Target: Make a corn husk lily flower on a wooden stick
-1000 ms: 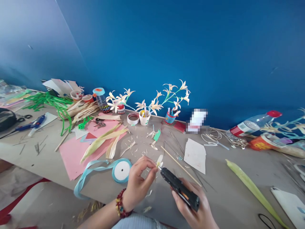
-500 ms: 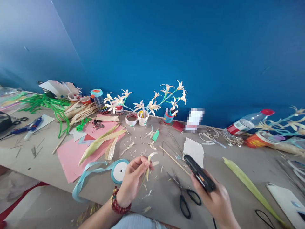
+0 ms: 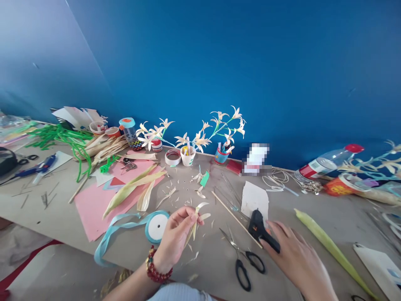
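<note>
My left hand, with a beaded bracelet on the wrist, pinches a small pale corn-husk flower between thumb and fingers. Its narrow petals spread to the right of the fingertips. A black glue gun lies on the table at the lower edge of a white paper piece. Around its handle end, my right hand is spread, thumb and fingers apart. Black-handled scissors lie partly open between my hands. Beside my left hand is a spool of light-blue ribbon, its loose end trailing left.
Husk flowers on stems stand in a white cup by the blue wall. Pink paper and husks lie left. A thin stick crosses the middle. A green husk and a plastic bottle are at right.
The glue gun has gone from my right hand's grip, raised, to lying on the table. My right hand has loosened and shifted slightly right. My left hand keeps its pinch on the flower.
</note>
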A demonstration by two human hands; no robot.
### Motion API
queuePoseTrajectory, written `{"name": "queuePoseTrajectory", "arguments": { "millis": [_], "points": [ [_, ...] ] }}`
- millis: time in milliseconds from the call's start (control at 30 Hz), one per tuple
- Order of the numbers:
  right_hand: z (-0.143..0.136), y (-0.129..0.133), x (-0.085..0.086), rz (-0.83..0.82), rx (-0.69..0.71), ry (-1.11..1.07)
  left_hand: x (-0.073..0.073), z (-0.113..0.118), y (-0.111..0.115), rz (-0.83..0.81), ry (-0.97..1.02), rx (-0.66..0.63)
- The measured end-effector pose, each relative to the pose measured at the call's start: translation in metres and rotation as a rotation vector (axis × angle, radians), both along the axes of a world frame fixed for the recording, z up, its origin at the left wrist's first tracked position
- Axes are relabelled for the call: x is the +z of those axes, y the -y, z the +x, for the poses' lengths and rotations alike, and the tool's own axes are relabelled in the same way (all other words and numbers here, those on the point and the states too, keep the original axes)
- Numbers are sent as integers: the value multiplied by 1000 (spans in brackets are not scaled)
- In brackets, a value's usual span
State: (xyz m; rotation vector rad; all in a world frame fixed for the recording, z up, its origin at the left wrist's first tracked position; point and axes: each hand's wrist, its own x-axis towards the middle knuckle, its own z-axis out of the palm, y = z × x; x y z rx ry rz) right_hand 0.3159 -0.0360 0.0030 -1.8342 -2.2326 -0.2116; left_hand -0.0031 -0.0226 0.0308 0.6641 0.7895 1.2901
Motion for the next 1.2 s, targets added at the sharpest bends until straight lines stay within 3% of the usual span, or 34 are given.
{"name": "queuePoseTrajectory", "arguments": {
  "millis": [67,167,233,367,567,667,800,900,1033,1200],
  "points": [
    [-24,2,23,145,91,-132,1,2,0,-1,-32,-10],
    [-70,1,51,260,366,-312,2,8,1,-12,-61,-33],
    [-99,-4,61,275,502,-334,3,11,1,-8,-65,-57],
    [-134,-17,64,307,594,-283,3,13,3,11,-59,-81],
    [-133,-22,59,319,553,-377,3,10,3,-2,-40,-73],
    [-127,-19,56,218,469,-648,6,9,0,25,-30,-89],
    [-127,-14,52,-39,309,-1112,10,9,-4,-11,5,-143],
    [-131,-15,54,-102,325,-1292,10,11,-3,-42,45,-174],
    [-132,-24,64,-44,386,-1270,10,12,0,-69,104,-214],
    [-132,-33,70,-107,426,-1163,10,13,1,-111,167,-256]
  ]
}}
